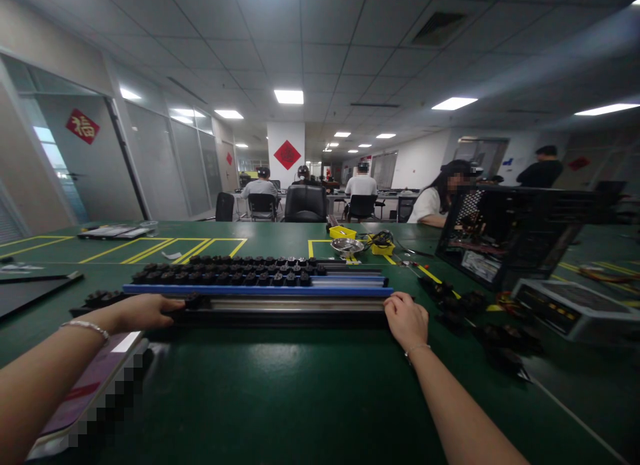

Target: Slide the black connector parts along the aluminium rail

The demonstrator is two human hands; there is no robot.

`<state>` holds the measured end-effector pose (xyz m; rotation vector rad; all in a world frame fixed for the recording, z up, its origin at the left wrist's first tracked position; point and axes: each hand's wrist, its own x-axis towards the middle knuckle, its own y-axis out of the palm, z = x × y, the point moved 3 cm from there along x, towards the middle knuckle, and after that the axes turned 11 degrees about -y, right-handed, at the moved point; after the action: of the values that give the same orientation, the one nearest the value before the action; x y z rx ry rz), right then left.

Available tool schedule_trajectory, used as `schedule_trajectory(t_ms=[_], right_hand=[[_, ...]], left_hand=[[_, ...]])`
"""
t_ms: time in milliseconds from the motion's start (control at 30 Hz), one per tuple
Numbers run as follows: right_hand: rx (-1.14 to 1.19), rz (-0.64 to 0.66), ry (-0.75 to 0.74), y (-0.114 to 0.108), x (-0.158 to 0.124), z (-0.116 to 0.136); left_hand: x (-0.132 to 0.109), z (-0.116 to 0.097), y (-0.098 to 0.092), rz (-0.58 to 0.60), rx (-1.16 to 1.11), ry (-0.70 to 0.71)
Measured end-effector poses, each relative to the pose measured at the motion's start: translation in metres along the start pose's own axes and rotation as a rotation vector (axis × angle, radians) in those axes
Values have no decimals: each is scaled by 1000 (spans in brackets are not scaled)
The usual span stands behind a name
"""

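A long rail, dark with a silvery channel, lies across the green table in front of me. My left hand is at its left part, fingers closed against a small black part seated on the rail. The fingertips partly cover that part. At the other end, my right hand grips the rail's right tip with curled fingers. Just behind lies a blue-edged rail, and beyond it more rails carry rows of small black parts. Further black parts sit near my left wrist.
An open computer case and a power supply unit stand at the right, with loose black parts before them. Behind the rails are a metal bowl and yellow bins. A phone-like device lies under my left forearm.
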<state>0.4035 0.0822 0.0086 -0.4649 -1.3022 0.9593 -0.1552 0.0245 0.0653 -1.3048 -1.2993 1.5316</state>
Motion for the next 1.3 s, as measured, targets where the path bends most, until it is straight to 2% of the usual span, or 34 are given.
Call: schedule_trajectory(t_ms=[367, 733, 933, 1133, 1300], right_hand=[[-24, 8, 4, 0, 0, 0], [-21, 25, 10, -2, 0, 2], [-23, 27, 7, -2, 1, 3], [-10, 15, 3, -1, 1, 2], [-19, 26, 1, -1, 1, 1]], left_hand=[[1, -13, 0, -15, 27, 55], [-2, -23, -2, 47, 92, 65], [-3, -29, -5, 63, -5, 53], [-1, -35, -6, 0, -69, 27], [2, -47, -3, -105, -113, -90]])
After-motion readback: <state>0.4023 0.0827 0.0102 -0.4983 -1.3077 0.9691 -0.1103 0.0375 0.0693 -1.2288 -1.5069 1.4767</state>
